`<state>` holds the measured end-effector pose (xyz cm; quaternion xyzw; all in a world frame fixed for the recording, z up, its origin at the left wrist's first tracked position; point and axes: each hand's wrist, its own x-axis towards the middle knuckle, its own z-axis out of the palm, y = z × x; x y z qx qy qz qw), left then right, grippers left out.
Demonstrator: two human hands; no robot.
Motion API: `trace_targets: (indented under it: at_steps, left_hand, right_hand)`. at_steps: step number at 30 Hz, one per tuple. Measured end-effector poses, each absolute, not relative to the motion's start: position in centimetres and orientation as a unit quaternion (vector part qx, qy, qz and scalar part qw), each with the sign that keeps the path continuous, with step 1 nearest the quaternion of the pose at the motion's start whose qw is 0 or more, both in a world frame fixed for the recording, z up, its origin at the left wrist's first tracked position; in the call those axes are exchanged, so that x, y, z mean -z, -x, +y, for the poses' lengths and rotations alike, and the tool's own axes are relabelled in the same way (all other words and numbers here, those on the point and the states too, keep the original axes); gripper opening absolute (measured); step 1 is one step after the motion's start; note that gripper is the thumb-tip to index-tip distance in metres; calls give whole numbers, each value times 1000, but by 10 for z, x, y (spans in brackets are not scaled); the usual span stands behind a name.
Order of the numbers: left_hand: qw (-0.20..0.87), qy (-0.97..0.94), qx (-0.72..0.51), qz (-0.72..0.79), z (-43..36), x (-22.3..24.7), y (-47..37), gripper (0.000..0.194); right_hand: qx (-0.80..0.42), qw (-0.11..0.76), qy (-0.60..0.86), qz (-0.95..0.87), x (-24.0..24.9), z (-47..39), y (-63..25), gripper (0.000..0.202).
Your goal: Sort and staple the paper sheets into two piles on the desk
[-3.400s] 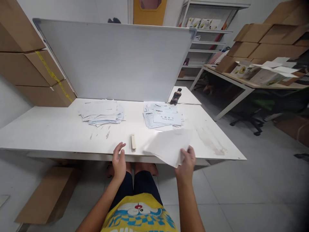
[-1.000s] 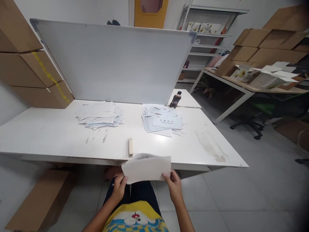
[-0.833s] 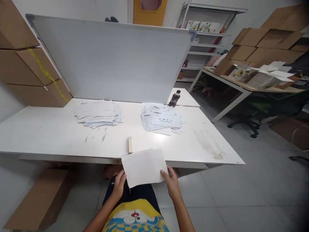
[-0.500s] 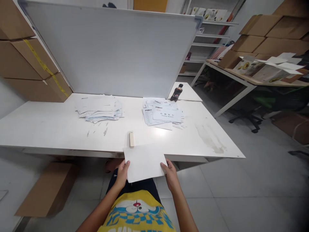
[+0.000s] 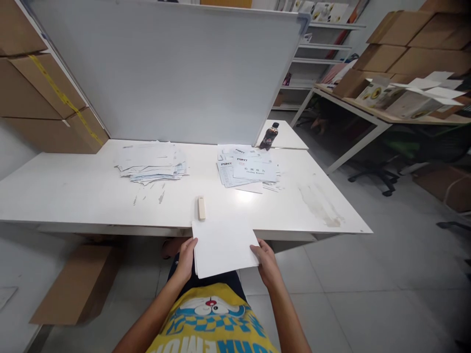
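Note:
Between my hands, at the table's front edge, are blank white sheets of paper (image 5: 225, 249), with more than one layer showing along the left side. My left hand (image 5: 187, 255) pinches their left edge, thumb on top. The right edge is gripped by my right hand (image 5: 265, 260), also with the thumb above. Just beyond the paper a small cream-coloured block, perhaps a stapler (image 5: 200, 208), stands on the table. Farther off lie a messy pile of papers (image 5: 150, 159) on the left and printed sheets marked PGNY (image 5: 253, 169) on the right.
A whiteboard (image 5: 165, 73) stands along the back of the white table (image 5: 91, 206). A dark drink bottle (image 5: 270, 136) is at the back right. Cardboard boxes (image 5: 47, 98) are stacked at left, another box (image 5: 77, 284) on the floor. A second table (image 5: 353, 105) holds more boxes.
The sheets and my right hand have shifted slightly to the right, and a lower layer now shows at the paper's left edge. Both hands keep their hold. The view has tilted a little downward.

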<state>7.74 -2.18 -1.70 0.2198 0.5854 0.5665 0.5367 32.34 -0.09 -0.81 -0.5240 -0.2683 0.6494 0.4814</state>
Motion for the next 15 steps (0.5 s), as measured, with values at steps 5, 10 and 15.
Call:
trace_targets:
  at_steps: [5,10,15]
  left_hand:
    - [533,-246,-559,585,-21,17,-78,38]
    - [537,-242,-565,578,-18,13,-79,46]
    - [547,-251,-551,579,-7,8,-81,51]
  right_hand:
    - [-614,487,553,-285,4,-2,-324,39]
    - [-587,499,573,-280,11,0,-322,47]
    - [-561,507,593,-277,14,4,-324,56]
